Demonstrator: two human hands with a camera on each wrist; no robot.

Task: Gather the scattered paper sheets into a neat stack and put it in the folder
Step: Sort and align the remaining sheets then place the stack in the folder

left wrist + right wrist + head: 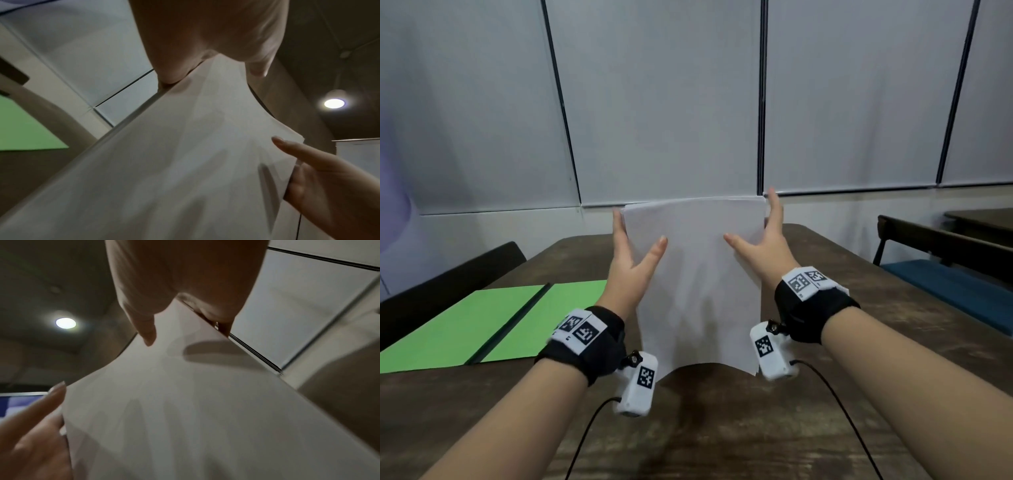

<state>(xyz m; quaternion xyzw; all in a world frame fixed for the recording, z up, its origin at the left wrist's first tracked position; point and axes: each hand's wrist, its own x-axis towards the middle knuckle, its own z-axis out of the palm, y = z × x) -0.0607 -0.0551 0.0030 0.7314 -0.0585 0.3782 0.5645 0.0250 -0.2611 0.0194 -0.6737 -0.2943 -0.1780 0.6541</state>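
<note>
White paper stack (698, 284) upright between left hand (631, 260) and right hand (763, 246), thumbs and fingers pinching its edges.

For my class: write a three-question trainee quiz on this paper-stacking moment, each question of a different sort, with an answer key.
1. True or false: the green folder lies open on the table.
2. Where is the paper stack? A) flat inside the folder B) held up between both hands C) on the blue bench
3. Fill in: the folder lies to the person's ____ of the stack.

Key:
1. True.
2. B: the left hand and the right hand hold its side edges, thumbs on the near face.
3. Left.
</note>
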